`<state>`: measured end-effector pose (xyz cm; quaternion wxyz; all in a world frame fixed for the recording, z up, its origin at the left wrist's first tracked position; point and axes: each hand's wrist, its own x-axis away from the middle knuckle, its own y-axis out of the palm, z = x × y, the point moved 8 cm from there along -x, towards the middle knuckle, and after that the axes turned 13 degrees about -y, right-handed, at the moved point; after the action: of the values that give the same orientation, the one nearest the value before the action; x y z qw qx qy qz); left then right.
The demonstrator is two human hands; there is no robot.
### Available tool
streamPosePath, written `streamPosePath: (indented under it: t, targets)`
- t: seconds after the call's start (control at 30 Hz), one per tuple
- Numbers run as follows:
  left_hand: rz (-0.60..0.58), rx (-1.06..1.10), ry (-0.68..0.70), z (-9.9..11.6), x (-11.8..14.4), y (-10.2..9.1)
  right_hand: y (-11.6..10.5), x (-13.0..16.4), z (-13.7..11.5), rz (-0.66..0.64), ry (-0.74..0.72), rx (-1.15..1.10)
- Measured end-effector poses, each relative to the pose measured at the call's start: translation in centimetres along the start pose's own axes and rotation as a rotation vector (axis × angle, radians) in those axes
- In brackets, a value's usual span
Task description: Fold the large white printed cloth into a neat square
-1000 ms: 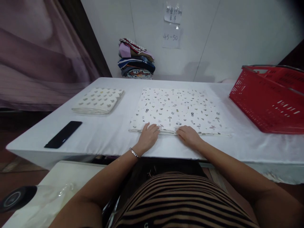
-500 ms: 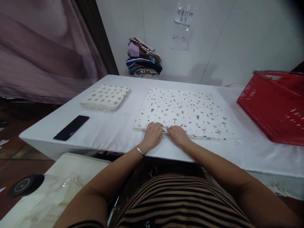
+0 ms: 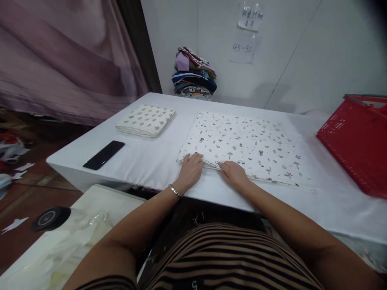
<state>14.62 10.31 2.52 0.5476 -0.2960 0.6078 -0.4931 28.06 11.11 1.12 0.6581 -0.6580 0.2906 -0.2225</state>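
Cloth: printed cloth (image 3: 242, 143) lies flat at frame centre on the white table (image 3: 145, 161), spread out.
Left hand: left hand (image 3: 190, 171) rests palm-down on the near hem, fingers extended, gripping nothing.
Right hand: right hand (image 3: 234, 174) just beside it, fingers curled onto the same hem, seemingly pinching it.
Surroundings: folded cloth (image 3: 146, 120) and phone (image 3: 104, 154) left of centre; red basket (image 3: 356, 145) at right edge.

Both of the person's bare forearms reach forward from the body and converge ahead of the torso, elbows bent and held out to either side. The left hand (image 3: 190, 171) lies palm down, fingers together and stretched forward, with a thin bracelet at the wrist. The right hand (image 3: 234, 174) sits just beside it, also palm down, its fingers curled slightly and pointing toward the left hand. The two hands are close but not touching.
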Motion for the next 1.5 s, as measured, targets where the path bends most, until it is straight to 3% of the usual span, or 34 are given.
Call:
streamPosePath:
  t: [0.2,0.4,0.83,1.23,1.5]
  targets:
    - [0.006,-0.003,0.111,-0.9,1.1,0.1,0.0,-0.1,-1.0,-0.065,-0.056,0.092]
    - [0.028,0.032,0.171,-1.0,1.3,-0.4,0.6,-0.4,-1.3,0.012,-0.08,0.128]
    - [0.025,0.056,0.197,-1.1,1.4,-0.3,1.0,-2.7,-3.2,0.033,-0.118,0.029]
    - [-0.023,0.062,0.035,-2.8,1.3,-0.3,1.3,-4.2,-3.4,-0.006,-0.113,0.059]
    - [0.007,-0.021,-0.075,-4.5,1.4,-0.6,0.8,-4.3,-3.0,-0.017,-0.095,0.017]
